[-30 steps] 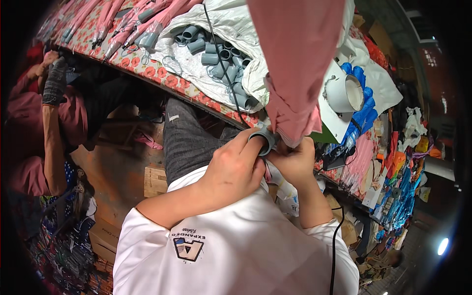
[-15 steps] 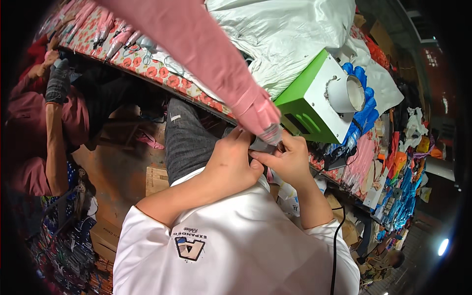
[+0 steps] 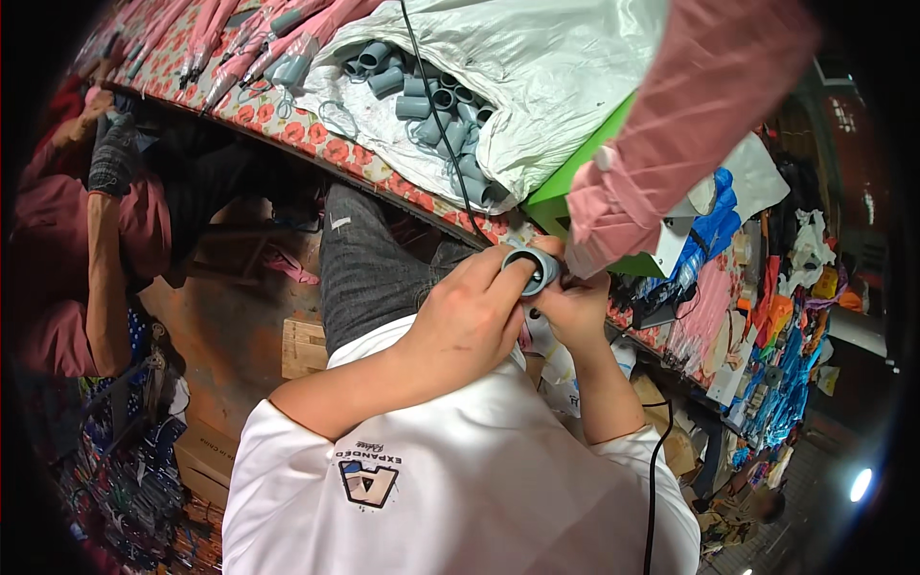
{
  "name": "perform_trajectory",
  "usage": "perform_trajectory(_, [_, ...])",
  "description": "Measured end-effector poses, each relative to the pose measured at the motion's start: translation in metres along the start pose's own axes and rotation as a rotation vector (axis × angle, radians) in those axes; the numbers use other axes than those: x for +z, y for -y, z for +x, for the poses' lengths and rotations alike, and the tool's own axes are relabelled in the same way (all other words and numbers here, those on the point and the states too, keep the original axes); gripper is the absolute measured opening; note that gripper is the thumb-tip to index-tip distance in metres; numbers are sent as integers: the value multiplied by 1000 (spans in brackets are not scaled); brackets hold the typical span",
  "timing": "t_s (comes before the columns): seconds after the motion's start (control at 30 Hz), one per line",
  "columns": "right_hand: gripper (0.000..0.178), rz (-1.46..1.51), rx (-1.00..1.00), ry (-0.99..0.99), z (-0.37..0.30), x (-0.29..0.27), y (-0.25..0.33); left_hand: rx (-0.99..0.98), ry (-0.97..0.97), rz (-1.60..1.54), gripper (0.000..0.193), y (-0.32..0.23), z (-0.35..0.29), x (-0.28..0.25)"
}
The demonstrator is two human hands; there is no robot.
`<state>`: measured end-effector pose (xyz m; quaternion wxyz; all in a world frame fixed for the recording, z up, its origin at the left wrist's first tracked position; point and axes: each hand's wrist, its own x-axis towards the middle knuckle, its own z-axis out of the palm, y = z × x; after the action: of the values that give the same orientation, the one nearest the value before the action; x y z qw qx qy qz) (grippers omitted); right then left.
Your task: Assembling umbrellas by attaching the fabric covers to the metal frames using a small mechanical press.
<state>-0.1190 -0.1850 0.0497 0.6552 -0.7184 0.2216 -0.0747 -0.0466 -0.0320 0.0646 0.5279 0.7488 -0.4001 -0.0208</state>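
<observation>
My left hand (image 3: 470,309) is closed round a grey tube-shaped handle (image 3: 544,278), its open end facing up. Close beside it, my right hand (image 3: 579,311) grips the gathered end of a folded pink umbrella (image 3: 671,144). The umbrella slants up and away to the right, in front of the green and white box. My right fingertips are partly hidden under the fabric. Whether the handle is joined to the umbrella, I cannot tell. Several similar grey handles (image 3: 443,99) lie in the mouth of a white sack (image 3: 546,57) on the table.
A green and white box (image 3: 551,206) stands at the table's edge, beside a blue plastic bundle (image 3: 704,225). More folded pink umbrellas (image 3: 206,43) lie far left on the flowered tablecloth (image 3: 335,150). At the left sits another person with a gloved hand (image 3: 112,158).
The pink umbrella has swung from the upper left to the upper right, uncovering the grey handles in the sack. The handle's open end now shows in my left hand.
</observation>
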Motion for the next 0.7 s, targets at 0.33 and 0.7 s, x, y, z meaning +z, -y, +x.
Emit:
perform_trajectory(0.33, [48,234,-185,53,-1,4,-3,53,-14,-55,43,0,-1,0])
perform_trajectory(0.7, [44,300,-256,141,10,2,-4,-1,-287,-523,49,-4,9,-4])
